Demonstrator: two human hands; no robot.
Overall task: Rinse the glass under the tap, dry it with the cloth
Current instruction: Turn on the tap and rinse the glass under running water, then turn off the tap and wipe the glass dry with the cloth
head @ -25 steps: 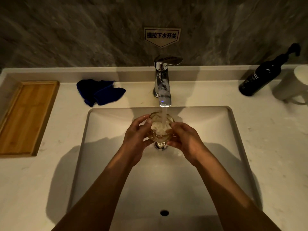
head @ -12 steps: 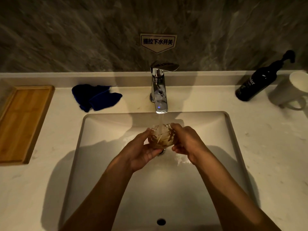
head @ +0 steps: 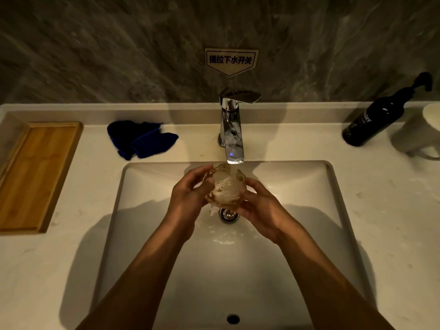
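A clear, amber-tinted glass (head: 225, 188) is held over the white sink (head: 338, 210), directly under the chrome tap (head: 232, 134). Water runs from the spout into the glass and spills down toward the drain (head: 229, 215). My left hand (head: 188, 198) grips the glass from the left, thumb and fingers around its side. My right hand (head: 262, 208) holds it from the right and below. A crumpled dark blue cloth (head: 140, 139) lies on the counter behind the sink's left corner, apart from both hands.
A wooden tray (head: 35, 175) sits on the counter at the left. A black pump bottle (head: 378, 115) and a white mug (head: 423, 134) stand at the back right. A dark stone wall with a sign (head: 231, 60) rises behind the tap.
The glass has been turned and lifted slightly closer to the spout; my left hand shifted from under the glass to its left side. Water keeps running.
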